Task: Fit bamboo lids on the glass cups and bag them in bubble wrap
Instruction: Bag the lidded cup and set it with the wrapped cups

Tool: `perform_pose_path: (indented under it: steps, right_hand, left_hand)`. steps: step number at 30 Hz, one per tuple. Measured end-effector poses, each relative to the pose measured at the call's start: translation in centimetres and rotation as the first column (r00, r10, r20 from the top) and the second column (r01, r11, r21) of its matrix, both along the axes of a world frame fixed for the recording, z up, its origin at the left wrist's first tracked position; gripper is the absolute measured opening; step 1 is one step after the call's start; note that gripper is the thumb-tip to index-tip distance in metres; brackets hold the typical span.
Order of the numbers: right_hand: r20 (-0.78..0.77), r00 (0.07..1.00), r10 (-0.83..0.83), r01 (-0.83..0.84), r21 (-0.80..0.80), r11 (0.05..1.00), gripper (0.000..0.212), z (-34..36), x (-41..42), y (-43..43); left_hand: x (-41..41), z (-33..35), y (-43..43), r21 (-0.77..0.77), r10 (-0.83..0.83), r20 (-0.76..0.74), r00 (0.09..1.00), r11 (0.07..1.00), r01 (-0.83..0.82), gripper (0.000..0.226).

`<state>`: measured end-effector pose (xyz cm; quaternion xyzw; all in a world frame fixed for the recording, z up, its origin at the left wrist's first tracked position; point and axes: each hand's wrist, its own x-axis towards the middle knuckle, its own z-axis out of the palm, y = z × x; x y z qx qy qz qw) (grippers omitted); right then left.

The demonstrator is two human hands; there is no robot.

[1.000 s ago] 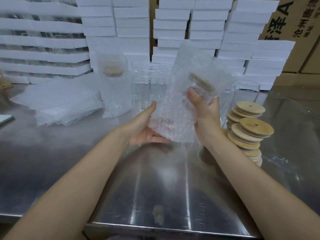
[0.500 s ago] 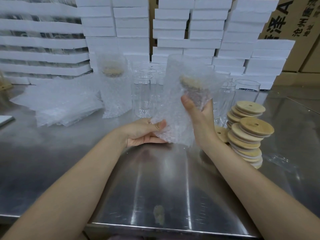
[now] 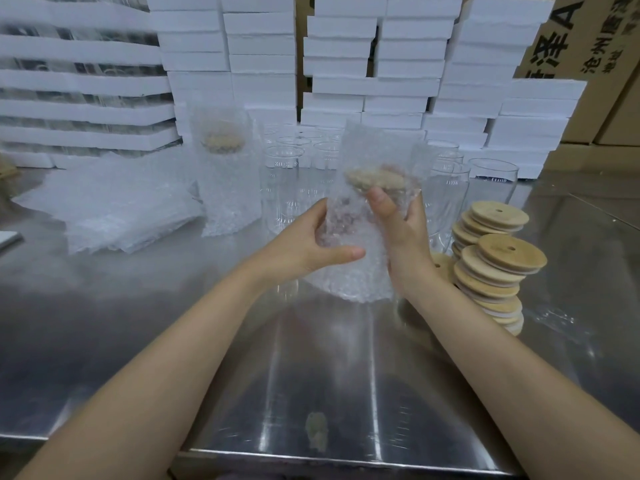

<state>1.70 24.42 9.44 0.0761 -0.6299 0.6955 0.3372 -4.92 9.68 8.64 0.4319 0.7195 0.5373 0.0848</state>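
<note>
Container 1: the bubble-wrap bag in my hands holds one glass cup, upright. A bamboo lid sits on the cup and shows through the film. The open top of the bag stands above the lid.

My left hand curls round the lower left side of the bag, with the thumb across the front. My right hand grips the right side, with the thumb pointing up just under the lid. Both hands are clamped on the bagged cup, which is low over the table. I cannot tell whether the bag bottom touches it.

Container 2: a second bagged cup, lidded, stands behind on the left.

Bare glass cups stand grouped behind the bag. Stacks of loose lids stand just right of my right wrist. A pile of flat bags lies far left.

Surface: a steel table. Behind it are stacked white foam boxes, with cardboard cartons at the right.
</note>
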Motion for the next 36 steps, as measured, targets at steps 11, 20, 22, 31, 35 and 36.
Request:
perform_pose_path:
  steps: [11,20,22,31,35,36]
  right_hand:
    - [0.207,0.973,0.104,-0.111,0.023,0.994,0.083,-0.8,-0.3,0.9]
    - [0.190,0.973,0.127,-0.135,0.028,0.990,0.089,-1.3,-0.9,1.1]
    - [0.215,0.970,0.115,-0.121,0.013,0.993,0.088,-1.3,-1.0,1.3]
    - [0.170,0.952,0.255,-0.249,-0.055,0.967,0.079,-0.2,-0.4,0.3]
    - [0.175,0.954,0.245,-0.157,-0.404,0.901,0.046,0.9,-0.8,0.9]
    - [0.313,0.934,0.171,-0.064,-0.326,0.943,0.035,0.7,-1.0,1.1]
  left_hand:
    - [-1.9,-0.4,-1.0,0.163,0.040,0.156,0.987,0.984,-0.065,0.083]
    - [-3.4,0.0,-3.3,-0.253,-0.001,-0.128,0.992,0.967,-0.031,0.108]
    - [-4.1,-0.5,-4.0,-0.412,-0.024,-0.182,0.983,0.910,-0.054,0.121]
    - [-1.1,-0.2,-0.4,-0.009,0.041,-0.015,0.999,0.999,-0.041,0.092]
    - [-1.4,0.3,-0.6,0.130,0.120,0.071,0.990,0.983,-0.128,0.084]
    - [-1.4,0.4,-0.7,0.185,0.128,0.094,0.987,0.972,-0.144,0.080]
